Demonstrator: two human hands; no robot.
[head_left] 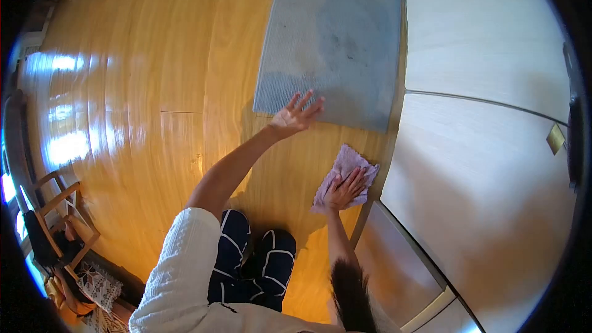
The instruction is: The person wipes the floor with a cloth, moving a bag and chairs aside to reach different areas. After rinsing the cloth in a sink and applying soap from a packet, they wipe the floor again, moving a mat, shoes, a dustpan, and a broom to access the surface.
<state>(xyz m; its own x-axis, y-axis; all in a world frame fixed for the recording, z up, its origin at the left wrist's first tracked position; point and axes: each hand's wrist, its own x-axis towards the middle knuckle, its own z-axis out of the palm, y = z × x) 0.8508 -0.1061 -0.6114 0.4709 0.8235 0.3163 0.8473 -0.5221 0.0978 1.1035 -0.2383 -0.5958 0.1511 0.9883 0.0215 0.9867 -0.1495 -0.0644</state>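
My right hand lies flat on a crumpled pink-purple cloth, which is spread on the wooden floor beside the white cabinet. Its fingers are stretched out and point up and to the right. My left hand is open with its fingers spread, holding nothing. It overlaps the near edge of a grey mat in this view. A large darker patch and small dark spots mark the mat's surface.
White cabinet doors run along the right side, one with a small brass-coloured piece. A lower cabinet panel stands near my right arm. At the lower left are a wooden chair and patterned fabric.
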